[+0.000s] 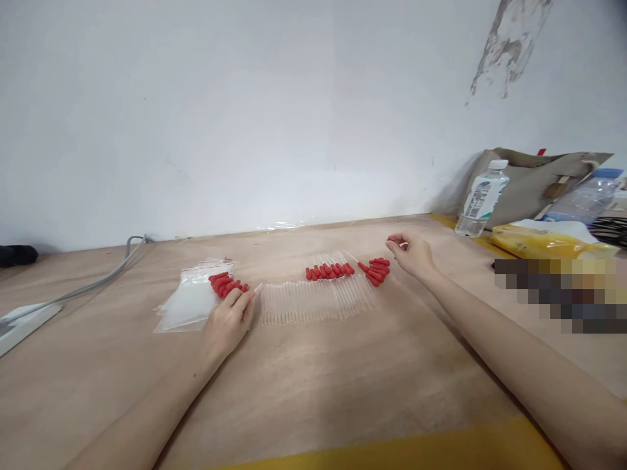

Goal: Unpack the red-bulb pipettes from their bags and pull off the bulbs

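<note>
A row of clear glass dropper tubes (304,301) lies side by side on the table. At its left end my left hand (228,321) is closed, its fingertips pinching the end tube. Just beyond that hand are loose red rubber bulbs (223,284), partly resting on clear zip bags (189,303). My right hand (412,253) is raised to the right of the row, thumb and finger pinched on a small red rubber bulb (390,239), mostly hidden. Droppers with red bulbs (329,270) lie behind the row, and another fanned group of red bulbs (378,270) is nearer my right hand.
A water bottle (482,199) stands at the back right before a grey bag (533,179). Yellow packaging (548,241) and a second bottle (585,196) lie beside it. A grey cable (98,282) runs along the left. A white wall (245,117) closes off the back.
</note>
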Tool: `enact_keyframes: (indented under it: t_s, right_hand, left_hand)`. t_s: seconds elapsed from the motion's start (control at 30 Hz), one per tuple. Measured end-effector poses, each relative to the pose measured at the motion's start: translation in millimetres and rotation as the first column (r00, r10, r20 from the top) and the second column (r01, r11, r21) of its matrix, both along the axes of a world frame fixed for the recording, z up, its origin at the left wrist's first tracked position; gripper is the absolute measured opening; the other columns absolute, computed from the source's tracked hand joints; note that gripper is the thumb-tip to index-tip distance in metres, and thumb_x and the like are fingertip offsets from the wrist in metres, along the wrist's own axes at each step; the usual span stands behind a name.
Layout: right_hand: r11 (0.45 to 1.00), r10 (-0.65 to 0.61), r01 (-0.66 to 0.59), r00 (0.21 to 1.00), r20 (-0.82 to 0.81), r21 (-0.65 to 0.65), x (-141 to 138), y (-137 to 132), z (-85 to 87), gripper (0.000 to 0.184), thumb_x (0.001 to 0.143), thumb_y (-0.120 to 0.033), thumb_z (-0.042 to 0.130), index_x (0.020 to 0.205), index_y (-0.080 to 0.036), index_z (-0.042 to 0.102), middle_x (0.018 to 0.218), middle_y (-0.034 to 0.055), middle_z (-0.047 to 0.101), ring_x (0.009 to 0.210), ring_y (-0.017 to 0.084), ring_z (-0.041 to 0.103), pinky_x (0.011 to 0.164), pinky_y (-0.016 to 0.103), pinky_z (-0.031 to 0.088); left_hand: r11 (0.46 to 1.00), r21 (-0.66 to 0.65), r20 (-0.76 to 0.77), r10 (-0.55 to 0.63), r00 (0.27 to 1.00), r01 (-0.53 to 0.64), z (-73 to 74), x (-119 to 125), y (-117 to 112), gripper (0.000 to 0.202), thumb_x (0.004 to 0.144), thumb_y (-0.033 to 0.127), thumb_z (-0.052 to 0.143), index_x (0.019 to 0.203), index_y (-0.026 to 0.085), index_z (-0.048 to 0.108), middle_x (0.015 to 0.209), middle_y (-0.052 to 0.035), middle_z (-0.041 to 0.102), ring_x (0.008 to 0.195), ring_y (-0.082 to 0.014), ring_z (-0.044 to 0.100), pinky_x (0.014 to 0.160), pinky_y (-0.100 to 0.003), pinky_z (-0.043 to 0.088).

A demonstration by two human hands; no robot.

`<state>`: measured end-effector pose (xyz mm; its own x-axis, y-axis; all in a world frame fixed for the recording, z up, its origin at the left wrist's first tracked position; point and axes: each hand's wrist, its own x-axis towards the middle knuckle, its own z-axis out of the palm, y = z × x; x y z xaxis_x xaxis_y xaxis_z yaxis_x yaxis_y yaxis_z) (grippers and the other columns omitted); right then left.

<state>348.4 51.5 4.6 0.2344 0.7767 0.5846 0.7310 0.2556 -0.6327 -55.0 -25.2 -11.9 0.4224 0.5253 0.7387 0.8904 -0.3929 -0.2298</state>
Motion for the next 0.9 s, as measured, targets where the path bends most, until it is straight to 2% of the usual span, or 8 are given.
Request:
enact_keyframes:
  t_s: [0.17, 0.23, 0.33, 0.5, 0.6, 0.77, 0.9]
  right_hand:
    - [0.997, 0.064, -0.062, 0.997, 0.051, -0.043, -1, 3, -10.6, 0.021, 0.071, -0.025, 0.052, 0.086, -0.015, 0.063, 0.079, 0.0059, 0.062, 0.058, 0.013, 0.054, 0.058, 0.027, 0.043]
    - [0.995, 0.092, -0.089, 0.993, 0.067, -0.049, -2, 1, -13.4, 0.022, 0.07, -0.027, 0.054, 0.087, -0.016, 0.06, 0.078, 0.0044, 0.063, 0.056, 0.011, 0.052, 0.056, 0.025, 0.042]
    - [0.993, 0.109, -0.103, 0.988, 0.107, -0.061, -1, 0, -15.0, 0.019, 0.068, -0.032, 0.058, 0.08, -0.018, 0.058, 0.076, 0.0026, 0.063, 0.055, 0.011, 0.05, 0.054, 0.024, 0.04]
    - [0.992, 0.094, -0.078, 0.981, 0.171, -0.095, 1, -4, -13.7, 0.018, 0.064, -0.037, 0.062, 0.072, -0.02, 0.059, 0.073, 0.0007, 0.064, 0.059, 0.013, 0.051, 0.055, 0.024, 0.037]
    - [0.995, 0.025, -0.008, 0.985, 0.172, -0.095, 4, -5, -12.8, 0.02, 0.069, -0.038, 0.057, 0.074, -0.019, 0.06, 0.075, 0.0022, 0.064, 0.06, 0.014, 0.052, 0.055, 0.025, 0.036]
    - [0.991, -0.073, 0.093, 0.979, 0.192, -0.096, 3, -7, -7.7, 0.028, 0.077, -0.037, 0.046, 0.08, -0.016, 0.065, 0.08, 0.0056, 0.065, 0.067, 0.016, 0.056, 0.06, 0.027, 0.038]
    - [0.984, -0.038, 0.086, 0.957, 0.289, -0.154, -12, -6, 1.8, 0.023, 0.072, -0.037, 0.053, 0.076, -0.021, 0.069, 0.084, 0.0047, 0.065, 0.076, 0.018, 0.056, 0.066, 0.028, 0.039]
  left_hand:
    - [0.998, -0.063, 0.012, -0.002, 1.0, 0.003, -0.7, 1, -2, 0.022, 0.085, 0.023, 0.041, 0.085, 0.015, 0.061, 0.071, -0.0034, 0.058, 0.061, -0.013, 0.057, 0.054, -0.022, 0.044]
    - [0.994, -0.106, 0.042, -0.016, 0.999, 0.02, -2.1, 1, -2, 0.021, 0.085, 0.024, 0.042, 0.086, 0.015, 0.061, 0.073, -0.0033, 0.059, 0.061, -0.0129, 0.057, 0.056, -0.022, 0.045]
    - [0.984, -0.172, 0.102, -0.025, 0.994, 0.042, -2.5, 4, -4, 0.023, 0.085, 0.028, 0.043, 0.087, 0.016, 0.062, 0.077, -0.0036, 0.061, 0.064, -0.0132, 0.058, 0.059, -0.023, 0.046]
    - [0.96, -0.268, 0.228, -0.016, 0.974, 0.078, 2.6, 9, -10, 0.03, 0.083, 0.038, 0.046, 0.093, 0.014, 0.061, 0.083, -0.0044, 0.062, 0.06, -0.0119, 0.058, 0.059, -0.024, 0.048]
    - [0.95, -0.298, 0.276, -0.013, 0.961, 0.098, 5.1, 10, -13, 0.031, 0.083, 0.039, 0.046, 0.093, 0.014, 0.061, 0.087, -0.0049, 0.063, 0.061, -0.0118, 0.058, 0.059, -0.024, 0.048]
    - [0.952, -0.29, 0.296, -0.005, 0.955, 0.095, 5.0, 7, -12, 0.028, 0.084, 0.035, 0.044, 0.093, 0.015, 0.062, 0.087, -0.0051, 0.064, 0.064, -0.0132, 0.059, 0.059, -0.025, 0.048]
    - [0.977, -0.177, 0.247, -0.073, 0.966, 0.119, 5.7, 6, -10, 0.022, 0.083, 0.03, 0.048, 0.092, 0.017, 0.062, 0.088, -0.0054, 0.064, 0.085, -0.0192, 0.058, 0.077, -0.032, 0.047]
